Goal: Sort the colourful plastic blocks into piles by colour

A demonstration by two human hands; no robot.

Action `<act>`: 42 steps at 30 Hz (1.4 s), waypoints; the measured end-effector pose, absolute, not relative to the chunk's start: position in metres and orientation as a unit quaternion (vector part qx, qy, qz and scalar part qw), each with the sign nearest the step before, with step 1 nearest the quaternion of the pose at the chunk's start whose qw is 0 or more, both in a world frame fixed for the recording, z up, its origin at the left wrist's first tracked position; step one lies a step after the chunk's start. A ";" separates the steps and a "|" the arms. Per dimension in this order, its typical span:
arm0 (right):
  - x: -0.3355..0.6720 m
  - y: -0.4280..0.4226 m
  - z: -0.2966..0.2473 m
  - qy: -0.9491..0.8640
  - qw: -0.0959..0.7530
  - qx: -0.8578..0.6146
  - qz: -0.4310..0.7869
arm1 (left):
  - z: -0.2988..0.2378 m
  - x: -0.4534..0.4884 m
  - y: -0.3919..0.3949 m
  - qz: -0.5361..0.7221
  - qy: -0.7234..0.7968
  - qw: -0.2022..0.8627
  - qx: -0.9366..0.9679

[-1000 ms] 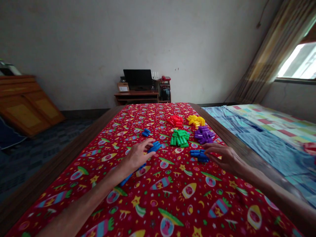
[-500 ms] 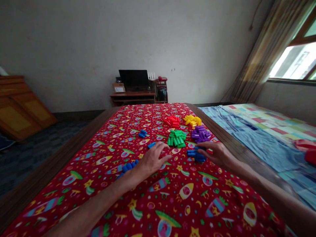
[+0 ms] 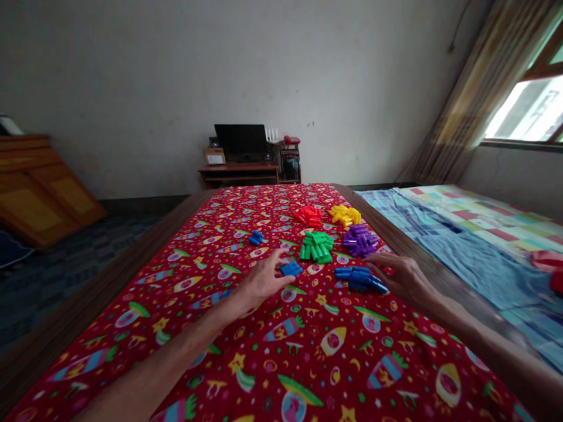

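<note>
My left hand is low over the red patterned cloth. Its fingers and thumb curve apart around a few short blue plastic tubes, which seem to rest on the cloth at its fingertips. To the right, my right hand has its fingers bent and apart beside a larger blue pile. Its fingertips are at the pile's right end; whether they touch it, I cannot tell. A few blue tubes lie farther off to the left. Another bit of blue is mostly hidden behind my left forearm.
Beyond my hands lie piles of green, purple, red and yellow pieces. The cloth covers a table with dark wooden edges. A bed is at the right, a monitor at the far wall.
My left hand has shifted slightly left, and blue tubes now show in front of its fingertips. My right hand has drawn back to the right, uncovering more of the blue pile.
</note>
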State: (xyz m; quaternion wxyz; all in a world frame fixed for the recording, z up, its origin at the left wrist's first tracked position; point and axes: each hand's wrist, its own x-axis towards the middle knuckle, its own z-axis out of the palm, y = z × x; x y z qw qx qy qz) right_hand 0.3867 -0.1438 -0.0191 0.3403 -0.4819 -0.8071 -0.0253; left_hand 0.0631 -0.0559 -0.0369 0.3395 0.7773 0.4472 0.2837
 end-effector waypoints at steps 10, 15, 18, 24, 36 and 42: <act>0.314 -0.145 -0.010 -0.904 0.271 -0.331 0.035 | -0.033 0.087 -0.100 0.237 0.317 0.637 0.661; 0.379 -0.137 -0.005 -0.824 0.307 -0.469 -0.079 | -0.013 0.046 -0.042 0.294 0.378 0.212 0.852; 0.416 -0.136 -0.013 -0.771 0.278 -0.557 -0.133 | -0.015 0.017 0.013 0.317 0.441 0.052 0.838; 0.424 -0.152 -0.031 -0.801 0.262 -0.532 -0.083 | -0.040 -0.007 0.064 0.225 0.457 0.060 0.858; 0.349 -0.160 0.003 -0.859 0.290 -0.421 -0.020 | -0.019 0.056 -0.044 0.275 0.426 0.355 0.786; 0.291 -0.167 -0.006 -0.913 0.247 -0.323 -0.016 | -0.024 0.104 -0.112 0.234 0.279 0.631 0.685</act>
